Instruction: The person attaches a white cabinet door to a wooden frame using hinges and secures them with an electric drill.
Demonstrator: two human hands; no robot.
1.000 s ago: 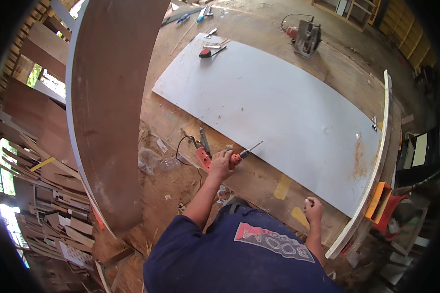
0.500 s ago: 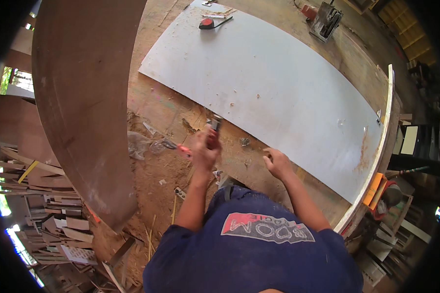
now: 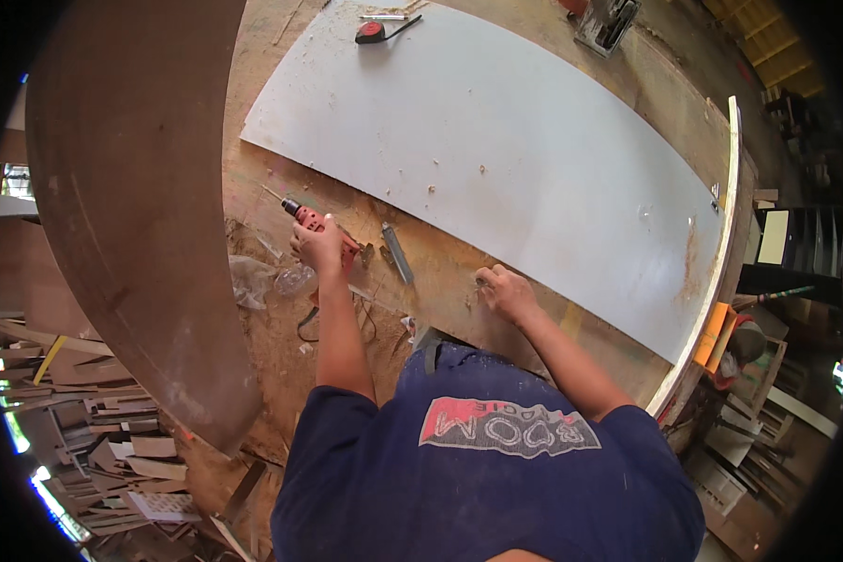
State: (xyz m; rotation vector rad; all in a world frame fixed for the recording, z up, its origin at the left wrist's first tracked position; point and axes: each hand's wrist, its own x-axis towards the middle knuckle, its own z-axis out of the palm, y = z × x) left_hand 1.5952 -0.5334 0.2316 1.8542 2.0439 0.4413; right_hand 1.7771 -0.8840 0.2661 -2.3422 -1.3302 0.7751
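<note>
My left hand (image 3: pixel 318 245) is wrapped around a red power drill (image 3: pixel 308 217), whose thin bit points up and to the left over the workbench. To the right of that hand lies a long grey bar-shaped tool (image 3: pixel 397 253) on the bare wood. My right hand (image 3: pixel 508 292) is closed, fingers curled together low over the bench at small bits I cannot make out; whatever it may hold is hidden. Just beyond both hands lies a large white panel (image 3: pixel 496 140) with a curved far edge and wood shavings on it.
A tape measure (image 3: pixel 371 33) and a pen (image 3: pixel 384 17) rest on the panel. A tall brown curved board (image 3: pixel 131 206) stands at left. Clear plastic bags (image 3: pixel 251 281) lie beside it. A pale strip (image 3: pixel 729 206) edges the bench at right; wood offcuts (image 3: pixel 131 450) are piled lower left.
My left hand has moved left and now holds the drill, which lay on the bench before. The grey tool now lies near where that hand was. My right hand has shifted slightly left and closed.
</note>
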